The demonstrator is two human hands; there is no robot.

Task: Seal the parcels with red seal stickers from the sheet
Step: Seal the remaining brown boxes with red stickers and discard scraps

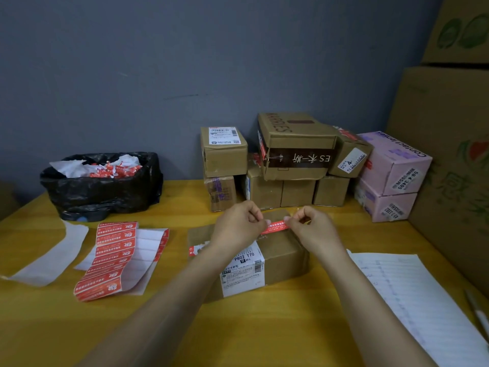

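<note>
Fingers [257, 218] of the left hand [238, 227] are curled and pinch the left end of the red seal sticker [276, 227]. The right hand [312, 230] pinches the other end the same way. The strip is stretched flat between them, over the far top edge of the parcel [283, 256]. Can't tell if it touches the cardboard yet.

Doing it well, my read:
- keep the strip taut and square to the box edge
- centre it across the flap seam so it bridges both sides
- land one end first, then wipe along with a thumb; no bubbles
- adhesive likely grabs bare card at once, so line it up before contact

Materials:
- parcel: brown cardboard, low rectangular box with soft corners; a smooth white shipping label wraps its near edge, and the top looks partly glossy, probably tape
- sticker: thin narrow strip, red with white print, flexible
- sticker sheet [111, 258]: lies to the left on the yellow table [264, 329], well apart from the parcel; buckled, red stickers in a column, bare white backing beside them
</note>
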